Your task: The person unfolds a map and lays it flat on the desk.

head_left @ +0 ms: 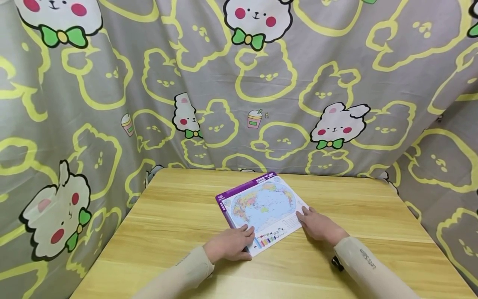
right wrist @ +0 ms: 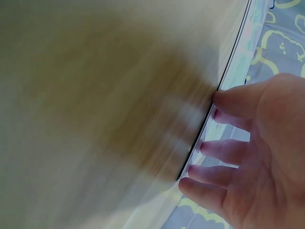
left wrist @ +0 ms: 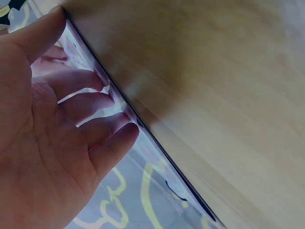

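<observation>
A glossy world map with a purple border along its top and left lies flat on the wooden table, turned at an angle. My left hand rests at its lower left corner, fingers spread over the printed face and thumb by the bottom edge. On the lower right side, my right hand touches the map's edge with its fingertips. The left wrist view shows the fingers of the left hand lightly bent against the shiny surface. In the right wrist view, the right hand has its thumb and fingertips along the thin dark edge.
The wooden table extends around the map on all sides. A grey curtain with yellow outlines and cartoon rabbits hangs behind the table and along both sides. A small black object shows under the right sleeve.
</observation>
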A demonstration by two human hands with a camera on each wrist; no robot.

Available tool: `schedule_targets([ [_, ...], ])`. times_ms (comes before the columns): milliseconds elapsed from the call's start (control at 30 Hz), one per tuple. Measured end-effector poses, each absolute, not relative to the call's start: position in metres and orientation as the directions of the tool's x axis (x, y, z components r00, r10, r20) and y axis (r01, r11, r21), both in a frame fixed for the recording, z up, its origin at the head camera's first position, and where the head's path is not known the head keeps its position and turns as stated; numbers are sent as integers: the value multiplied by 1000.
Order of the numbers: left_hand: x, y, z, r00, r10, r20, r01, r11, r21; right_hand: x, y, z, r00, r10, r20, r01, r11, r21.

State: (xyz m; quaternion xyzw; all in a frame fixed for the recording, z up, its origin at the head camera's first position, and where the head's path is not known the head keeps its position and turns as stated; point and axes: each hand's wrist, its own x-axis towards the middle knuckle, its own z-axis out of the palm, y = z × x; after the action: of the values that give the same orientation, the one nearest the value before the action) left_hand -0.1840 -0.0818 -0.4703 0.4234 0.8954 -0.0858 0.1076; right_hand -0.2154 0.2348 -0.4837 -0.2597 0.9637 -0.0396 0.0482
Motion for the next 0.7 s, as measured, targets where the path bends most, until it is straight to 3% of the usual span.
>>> schedule_targets([
  [700,-176,-67,-472,-575,786,-225,817,566,-111,-233,244,-486,-848,-527,-54,-518,846,-128],
])
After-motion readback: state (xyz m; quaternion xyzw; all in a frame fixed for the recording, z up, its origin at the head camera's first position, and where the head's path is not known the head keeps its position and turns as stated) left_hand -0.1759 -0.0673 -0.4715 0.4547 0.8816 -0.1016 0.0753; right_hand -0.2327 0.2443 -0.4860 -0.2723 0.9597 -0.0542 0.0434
